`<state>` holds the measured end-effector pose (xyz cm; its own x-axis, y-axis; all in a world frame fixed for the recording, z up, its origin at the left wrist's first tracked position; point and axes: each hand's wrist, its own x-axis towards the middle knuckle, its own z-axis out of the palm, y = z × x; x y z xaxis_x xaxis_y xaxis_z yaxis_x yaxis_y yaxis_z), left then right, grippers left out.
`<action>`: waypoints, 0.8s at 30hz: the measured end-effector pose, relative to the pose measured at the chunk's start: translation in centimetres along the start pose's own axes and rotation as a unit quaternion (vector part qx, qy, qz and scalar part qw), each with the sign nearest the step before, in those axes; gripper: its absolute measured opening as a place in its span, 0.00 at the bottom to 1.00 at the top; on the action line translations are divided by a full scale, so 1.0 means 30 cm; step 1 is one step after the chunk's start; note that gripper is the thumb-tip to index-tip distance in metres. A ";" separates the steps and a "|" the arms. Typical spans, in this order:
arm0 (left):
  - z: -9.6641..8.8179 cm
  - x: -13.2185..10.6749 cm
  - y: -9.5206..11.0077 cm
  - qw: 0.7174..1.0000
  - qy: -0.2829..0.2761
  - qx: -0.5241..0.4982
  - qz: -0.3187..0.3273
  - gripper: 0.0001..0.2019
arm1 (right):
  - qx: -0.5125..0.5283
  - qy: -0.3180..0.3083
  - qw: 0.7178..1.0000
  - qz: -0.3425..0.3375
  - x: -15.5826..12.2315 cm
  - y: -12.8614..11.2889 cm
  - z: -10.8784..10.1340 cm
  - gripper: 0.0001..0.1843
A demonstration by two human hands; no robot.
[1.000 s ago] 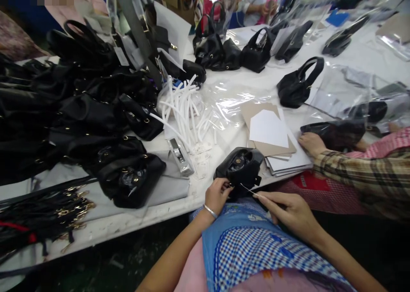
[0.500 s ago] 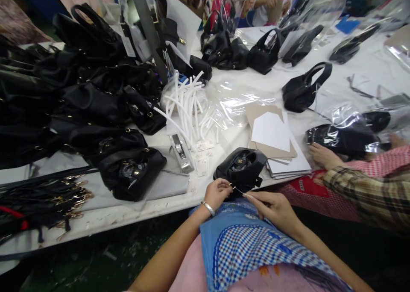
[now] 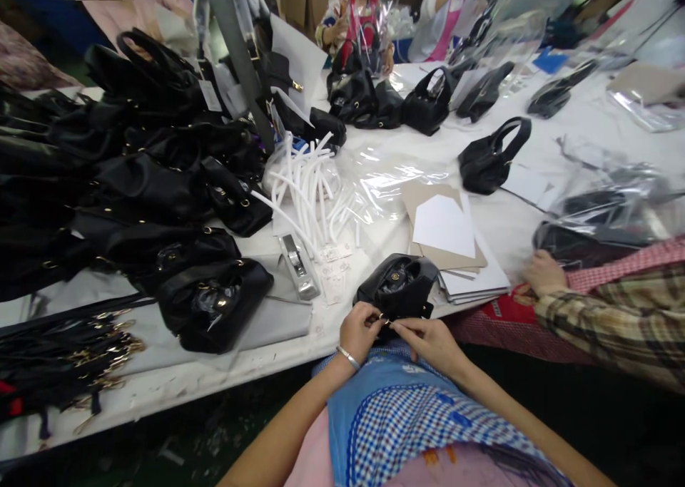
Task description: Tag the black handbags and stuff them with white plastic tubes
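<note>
Crowded workroom, white desk. L hand & R hand meet fingertip to fingertip, both pinched shut on a tiny metal fitting at near side of small black bag. Bag sits at desk's near edge, long axis along the edge, mouth up. Risk, prob.: fitting slips the pinch, or a tug drags bag off the edge. Right of bag: card stack. Beyond bag: white tubes.

No word, brand or number can be read. The white hang tags on the heaped bags well left of and behind the small black bag, and the little white cards just left of it, are too small to make out. The red packet just right of it shows nothing legible.
</note>
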<state>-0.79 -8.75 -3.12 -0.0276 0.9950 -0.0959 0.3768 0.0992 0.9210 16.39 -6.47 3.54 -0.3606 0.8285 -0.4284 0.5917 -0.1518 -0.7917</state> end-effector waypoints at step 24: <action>-0.002 0.029 -0.118 0.999 -0.034 0.013 0.026 0.16 | 0.110 0.045 0.990 0.071 0.045 0.073 0.101 0.23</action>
<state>-2.20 -8.24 -6.43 0.0554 0.9957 -0.0738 0.4003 0.0456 0.9153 15.01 -7.32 -0.11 -0.2146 0.8335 -0.5091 0.4574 -0.3748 -0.8064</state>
